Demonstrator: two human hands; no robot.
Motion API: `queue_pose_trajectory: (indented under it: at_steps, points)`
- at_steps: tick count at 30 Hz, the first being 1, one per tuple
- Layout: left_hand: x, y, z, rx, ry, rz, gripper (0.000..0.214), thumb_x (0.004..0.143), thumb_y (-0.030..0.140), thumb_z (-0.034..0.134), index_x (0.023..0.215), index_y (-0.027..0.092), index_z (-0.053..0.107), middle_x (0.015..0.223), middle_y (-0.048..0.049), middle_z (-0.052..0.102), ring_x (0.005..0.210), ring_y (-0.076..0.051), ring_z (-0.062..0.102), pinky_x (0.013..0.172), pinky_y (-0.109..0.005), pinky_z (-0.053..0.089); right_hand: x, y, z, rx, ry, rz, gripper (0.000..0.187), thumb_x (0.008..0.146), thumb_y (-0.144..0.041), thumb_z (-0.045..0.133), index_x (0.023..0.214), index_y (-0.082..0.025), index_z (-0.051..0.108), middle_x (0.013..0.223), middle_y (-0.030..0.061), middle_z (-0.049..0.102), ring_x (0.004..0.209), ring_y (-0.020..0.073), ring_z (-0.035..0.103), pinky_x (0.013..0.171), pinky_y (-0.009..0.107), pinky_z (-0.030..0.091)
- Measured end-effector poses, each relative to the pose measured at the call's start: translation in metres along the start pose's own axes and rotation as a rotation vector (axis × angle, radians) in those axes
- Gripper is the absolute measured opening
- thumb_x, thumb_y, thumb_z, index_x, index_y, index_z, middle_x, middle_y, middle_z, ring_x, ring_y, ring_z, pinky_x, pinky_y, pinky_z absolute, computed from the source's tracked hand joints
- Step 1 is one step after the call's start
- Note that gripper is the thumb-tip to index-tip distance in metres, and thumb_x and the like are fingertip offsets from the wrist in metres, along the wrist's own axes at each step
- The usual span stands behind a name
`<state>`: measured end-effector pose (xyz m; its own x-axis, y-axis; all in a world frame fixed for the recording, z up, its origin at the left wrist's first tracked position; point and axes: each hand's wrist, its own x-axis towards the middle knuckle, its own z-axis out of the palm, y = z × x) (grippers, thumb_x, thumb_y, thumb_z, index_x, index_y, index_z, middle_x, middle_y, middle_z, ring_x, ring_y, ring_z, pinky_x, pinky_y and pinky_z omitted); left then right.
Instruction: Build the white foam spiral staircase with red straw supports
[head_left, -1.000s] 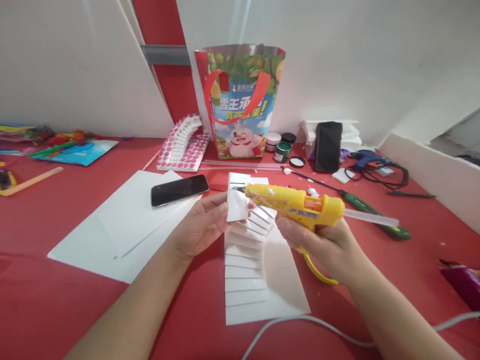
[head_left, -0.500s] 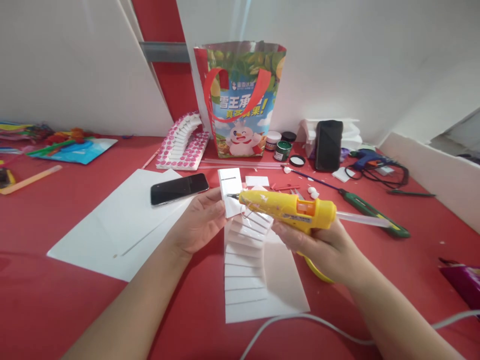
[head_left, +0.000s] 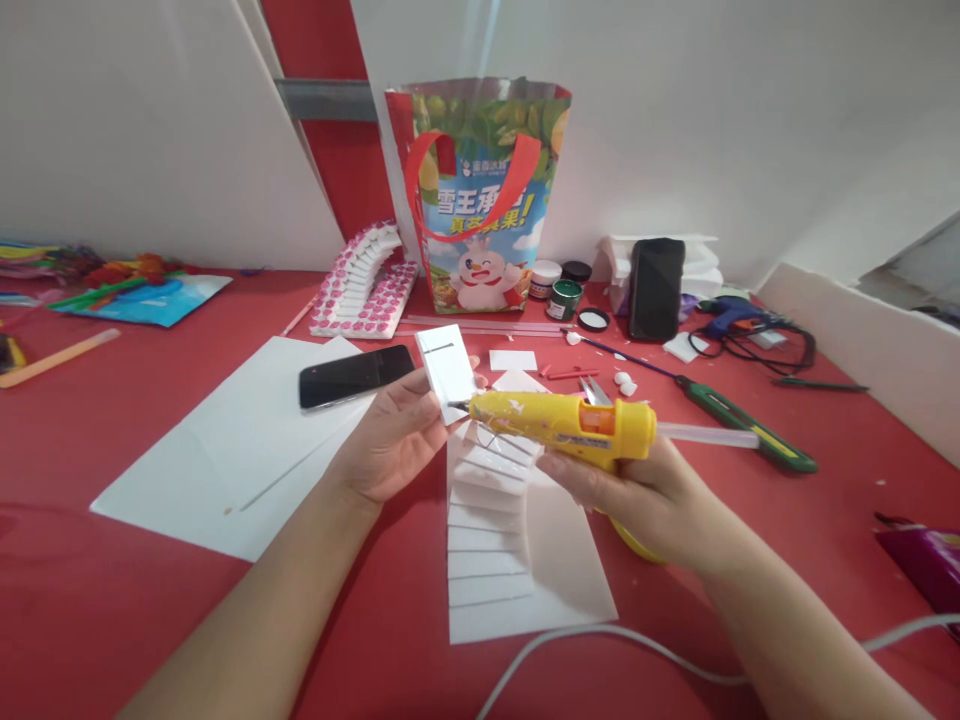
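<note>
1. Just above the far end of the stepped white piece, the left hand pinches a small white card between thumb and fingers, tilted, seemingly to offer its face to the nozzle.
2. At that piece's right edge, the right hand wraps firmly round a yellow glue gun, tip right by the card's lower end; touching or not, I can't tell. Nearly level, presumably for aim!
3. The stepped piece itself lies flat on the red table, likely for easy reach.
4. Left of it, a black phone rests on white sheets, apparently out of the way; right of it, a green cutter.
5. Beyond it, a printed bag stands upright.
</note>
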<state>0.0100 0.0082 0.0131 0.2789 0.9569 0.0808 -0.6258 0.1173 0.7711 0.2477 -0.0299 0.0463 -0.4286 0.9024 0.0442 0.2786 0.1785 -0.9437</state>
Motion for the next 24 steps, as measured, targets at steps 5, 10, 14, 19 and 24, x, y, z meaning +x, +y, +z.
queue_pose_trajectory:
  at_steps: [5,10,14,19,24]
  points:
    - [0.0,0.0,-0.001,-0.011,0.027,0.006,0.029,0.074,0.031,0.09,0.099,0.019,0.081,0.106,-0.0062,0.081,0.099,-0.019,0.074,0.089,-0.026,0.057,0.0,-0.004,-0.001,-0.02,-0.02,0.041,0.035,0.094,-0.054,0.064,0.104,-0.021,0.073,0.079,0.0002,0.063,0.068,0.012,0.053,0.06,0.023,0.047]
    - [0.001,0.001,-0.001,-0.025,0.083,0.021,0.031,0.071,0.028,0.092,0.098,0.019,0.081,0.104,-0.0063,0.08,0.101,-0.019,0.073,0.091,-0.026,0.056,0.0,-0.005,-0.002,-0.058,-0.044,0.094,0.041,0.093,-0.058,0.063,0.107,-0.02,0.074,0.09,0.0042,0.07,0.079,0.0177,0.062,0.069,0.028,0.052]
    - [0.001,0.002,0.001,-0.062,0.12,0.029,0.033,0.068,0.027,0.094,0.097,0.02,0.081,0.103,-0.0038,0.08,0.092,-0.016,0.074,0.086,-0.024,0.057,-0.001,-0.007,-0.002,-0.089,-0.043,0.101,0.039,0.093,-0.055,0.064,0.1,-0.018,0.074,0.091,0.0058,0.07,0.081,0.0193,0.063,0.071,0.029,0.053]
    - [0.0,0.004,0.002,-0.069,0.086,0.009,0.029,0.072,0.027,0.091,0.099,0.021,0.081,0.101,-0.0033,0.08,0.091,-0.016,0.074,0.084,-0.024,0.058,0.0,-0.016,-0.004,0.105,-0.02,-0.007,0.03,0.092,-0.047,0.068,0.087,-0.017,0.071,0.066,-0.0003,0.056,0.055,0.0106,0.048,0.049,0.023,0.042]
    - [-0.004,0.001,0.0,0.011,-0.084,-0.137,0.033,0.077,0.032,0.087,0.106,0.017,0.081,0.103,-0.0092,0.081,0.092,-0.022,0.076,0.086,-0.031,0.058,0.004,-0.016,-0.005,0.245,0.165,-0.082,0.028,0.092,-0.044,0.068,0.087,-0.016,0.07,0.078,0.0044,0.064,0.055,0.0107,0.05,0.048,0.025,0.042]
